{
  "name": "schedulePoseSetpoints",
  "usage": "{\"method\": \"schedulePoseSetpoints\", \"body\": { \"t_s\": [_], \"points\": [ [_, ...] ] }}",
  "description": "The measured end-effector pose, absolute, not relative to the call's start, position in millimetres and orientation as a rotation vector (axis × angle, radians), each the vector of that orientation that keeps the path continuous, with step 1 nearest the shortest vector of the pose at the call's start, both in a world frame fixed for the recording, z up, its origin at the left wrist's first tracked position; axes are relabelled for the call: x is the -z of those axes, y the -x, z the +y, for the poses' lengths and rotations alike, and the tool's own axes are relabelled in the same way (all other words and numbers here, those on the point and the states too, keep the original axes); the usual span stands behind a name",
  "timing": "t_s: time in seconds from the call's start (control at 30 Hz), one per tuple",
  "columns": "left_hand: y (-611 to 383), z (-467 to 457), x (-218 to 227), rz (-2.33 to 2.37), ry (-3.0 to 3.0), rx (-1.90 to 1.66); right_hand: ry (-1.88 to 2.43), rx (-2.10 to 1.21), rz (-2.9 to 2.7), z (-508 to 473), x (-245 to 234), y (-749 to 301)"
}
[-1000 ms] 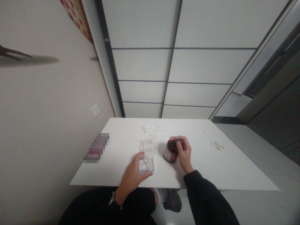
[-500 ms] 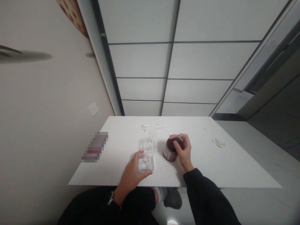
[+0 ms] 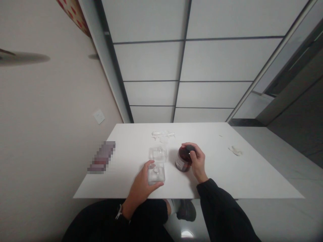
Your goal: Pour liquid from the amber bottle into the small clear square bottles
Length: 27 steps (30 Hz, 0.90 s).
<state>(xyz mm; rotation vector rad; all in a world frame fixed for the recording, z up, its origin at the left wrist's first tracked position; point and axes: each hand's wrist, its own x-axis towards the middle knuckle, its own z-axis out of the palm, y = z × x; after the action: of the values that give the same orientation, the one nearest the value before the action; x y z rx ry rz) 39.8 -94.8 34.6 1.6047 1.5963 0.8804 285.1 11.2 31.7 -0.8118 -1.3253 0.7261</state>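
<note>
My left hand [image 3: 143,179] is wrapped round a small clear square box [image 3: 156,175], thumb on its near side and fingers on its far side. Just behind that box is a second clear box [image 3: 159,154], with no hand on it. Both seem to have a round knob-like shape on top. My right hand [image 3: 199,160] grips the top of a dark red jar [image 3: 182,161] with a pale label and a black lid. Its fingers lie along the lid's far side, and the thumb bends against the near right edge. The jar stands on the table, right of the boxes.
A crumpled clear plastic piece [image 3: 163,135] lies at the back of the white table [image 3: 212,188]. Toward the right is a pale scrap [image 3: 236,151]. A blurred-out flat item [image 3: 102,158] sits on the left edge, beside the wall.
My right thumb has slid from the top of the lid toward its right edge, and the fingers have shifted round it. My left hand and the boxes stay put; the view tilts slightly.
</note>
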Motion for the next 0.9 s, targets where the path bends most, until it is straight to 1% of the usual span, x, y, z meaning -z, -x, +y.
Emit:
{"method": "schedulePoseSetpoints", "body": {
  "t_s": [0.2,0.4,0.57,0.67,0.77,0.9],
  "points": [
    [-38.8,-95.5,-34.0,1.601,-1.604,-0.866,0.825,-0.727,-1.360,11.4,-39.5,-288.1],
    [-37.4,-94.7,-31.1,1.597,-1.618,-0.885,0.821,-0.710,-1.534,10.3,-55.0,-297.6],
    [-36.5,-94.0,-31.5,1.601,-1.623,-0.894,0.791,-0.633,-1.334,17.2,-63.5,-306.4],
    [-36.2,-93.4,-31.3,1.608,-1.620,-0.877,0.879,-0.567,-1.281,37.1,-49.8,-325.5],
    [-35.4,-93.4,-30.1,1.612,-1.619,-0.880,1.195,-0.522,-1.629,59.4,-22.0,-347.9],
    [-35.3,-94.9,-29.9,1.616,-1.620,-0.875,1.309,-0.515,-1.791,76.6,8.3,-359.4]
  ]
}}
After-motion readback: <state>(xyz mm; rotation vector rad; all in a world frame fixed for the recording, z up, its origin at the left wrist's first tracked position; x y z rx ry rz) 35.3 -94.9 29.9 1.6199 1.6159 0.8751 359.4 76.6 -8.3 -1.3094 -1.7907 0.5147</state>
